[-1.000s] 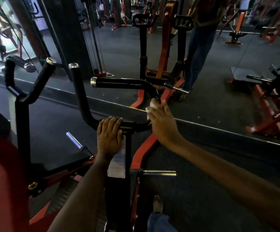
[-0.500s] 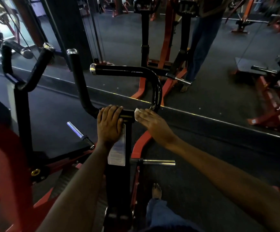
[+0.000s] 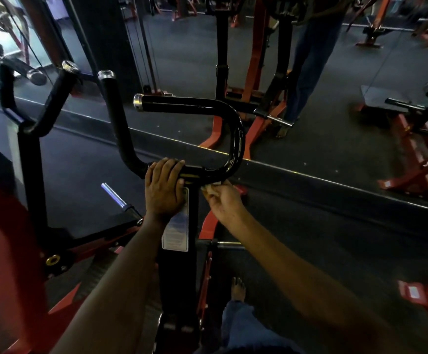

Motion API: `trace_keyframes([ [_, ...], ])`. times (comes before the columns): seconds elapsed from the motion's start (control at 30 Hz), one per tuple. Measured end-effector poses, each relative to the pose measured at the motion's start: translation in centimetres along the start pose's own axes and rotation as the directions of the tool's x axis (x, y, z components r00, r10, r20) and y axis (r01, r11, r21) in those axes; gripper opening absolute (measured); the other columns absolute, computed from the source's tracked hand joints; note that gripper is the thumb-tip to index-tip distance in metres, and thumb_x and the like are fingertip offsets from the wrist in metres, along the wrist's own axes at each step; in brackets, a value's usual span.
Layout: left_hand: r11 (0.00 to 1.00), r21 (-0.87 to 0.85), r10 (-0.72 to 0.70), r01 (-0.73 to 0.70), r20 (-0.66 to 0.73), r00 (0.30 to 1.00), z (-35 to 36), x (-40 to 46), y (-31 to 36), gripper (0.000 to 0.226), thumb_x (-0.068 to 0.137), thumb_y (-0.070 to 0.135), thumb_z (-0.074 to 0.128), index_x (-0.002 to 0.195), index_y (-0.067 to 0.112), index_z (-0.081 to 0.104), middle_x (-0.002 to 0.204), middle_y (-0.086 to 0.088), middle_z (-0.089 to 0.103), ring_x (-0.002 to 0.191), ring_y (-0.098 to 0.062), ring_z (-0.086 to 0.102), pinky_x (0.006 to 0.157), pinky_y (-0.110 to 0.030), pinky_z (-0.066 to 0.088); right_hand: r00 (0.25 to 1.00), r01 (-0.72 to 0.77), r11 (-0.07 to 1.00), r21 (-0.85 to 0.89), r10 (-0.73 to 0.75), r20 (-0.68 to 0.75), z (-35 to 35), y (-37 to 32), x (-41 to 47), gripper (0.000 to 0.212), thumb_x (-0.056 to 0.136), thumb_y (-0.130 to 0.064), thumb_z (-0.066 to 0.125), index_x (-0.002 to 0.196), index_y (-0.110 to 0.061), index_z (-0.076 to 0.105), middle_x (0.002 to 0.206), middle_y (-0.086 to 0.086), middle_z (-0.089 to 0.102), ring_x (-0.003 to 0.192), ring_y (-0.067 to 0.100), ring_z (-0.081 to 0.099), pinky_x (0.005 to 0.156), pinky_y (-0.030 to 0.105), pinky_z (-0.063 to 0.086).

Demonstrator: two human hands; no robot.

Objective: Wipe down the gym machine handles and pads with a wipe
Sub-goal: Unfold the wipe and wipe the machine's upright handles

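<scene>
Since the earlier frames the right hand [image 3: 223,203] has dropped from the upright curve of the handle to the underside of its lower bend, just right of frame centre. Its curled fingers pinch a small pale wipe [image 3: 214,186] against the black tube from below. Left hand [image 3: 163,190], at frame centre, grasps the flat crossbar of the same handle, fingers wrapped over the top and thumb beside the post. Black handle [image 3: 235,139] rises from the crossbar, bends back toward the left, and ends in a chrome cap at upper centre. A second black grip [image 3: 117,118] slants up from the crossbar toward the upper left. Below the left hand a white label [image 3: 175,233] lies on the black vertical post [image 3: 179,277], which runs to the bottom edge. At the left of the frame stands a second black handle assembly [image 3: 32,116] above red frame parts. A chrome peg [image 3: 113,195] projects at mid-left. A bare foot [image 3: 238,288] and blue trouser leg show at lower centre. A mirror [image 3: 310,103] fills the upper half, reflecting red and black machines and a standing figure in jeans.
</scene>
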State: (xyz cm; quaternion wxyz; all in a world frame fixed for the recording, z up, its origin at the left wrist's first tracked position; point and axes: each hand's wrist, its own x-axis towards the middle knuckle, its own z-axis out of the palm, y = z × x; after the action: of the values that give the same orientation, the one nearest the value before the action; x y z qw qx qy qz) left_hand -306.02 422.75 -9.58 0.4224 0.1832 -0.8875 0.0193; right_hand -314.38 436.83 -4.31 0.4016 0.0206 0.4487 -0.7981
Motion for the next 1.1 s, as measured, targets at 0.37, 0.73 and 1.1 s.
trace_keyframes([
  [0.37, 1.0, -0.016, 0.001, -0.001, 0.03, 1.0, 0.1, 0.0, -0.3, 0.043, 0.097, 0.029, 0.032, 0.127, 0.011, 0.056, 0.124, -0.012, 0.059, 0.122, -0.029, 0.048, 0.109, -0.045, 0.027, 0.995, 0.092, 0.993, -0.078, -0.096, -0.04, -2.5, -7.8, 1.8, 0.04, 0.082, 0.019, 0.029, 0.098, 0.0, 0.06, 0.066, 0.004, 0.056, 0.04, 0.003, 0.048, 0.038, 0.013, 0.036],
  [0.73, 0.999, -0.034, -0.011, 0.012, 0.018, 1.0, -0.2, -0.1, 0.0, 0.043, 0.096, 0.029, 0.033, 0.123, 0.009, 0.06, 0.121, -0.013, 0.061, 0.12, -0.03, 0.051, 0.107, -0.047, 0.031, 0.936, 0.106, 0.94, -0.325, -0.205, -0.287, -1.5, -6.0, 1.6, 0.014, 0.086, 0.008, 0.053, 0.094, 0.006, 0.064, 0.083, 0.023, 0.065, 0.072, 0.033, 0.065, 0.06, 0.033, 0.056],
  [1.1, 0.999, -0.044, -0.026, 0.027, 0.039, 0.999, 0.1, -0.3, -0.2, 0.041, 0.096, 0.029, 0.033, 0.126, 0.012, 0.056, 0.123, -0.012, 0.059, 0.123, -0.029, 0.049, 0.107, -0.048, 0.032, 0.485, 0.647, -0.201, -0.735, -0.635, 0.601, -1.3, -7.7, 2.1, 0.059, 0.091, 0.009, 0.046, 0.145, -0.012, 0.031, 0.149, 0.013, 0.036, 0.089, 0.032, 0.065, 0.082, 0.032, 0.056],
])
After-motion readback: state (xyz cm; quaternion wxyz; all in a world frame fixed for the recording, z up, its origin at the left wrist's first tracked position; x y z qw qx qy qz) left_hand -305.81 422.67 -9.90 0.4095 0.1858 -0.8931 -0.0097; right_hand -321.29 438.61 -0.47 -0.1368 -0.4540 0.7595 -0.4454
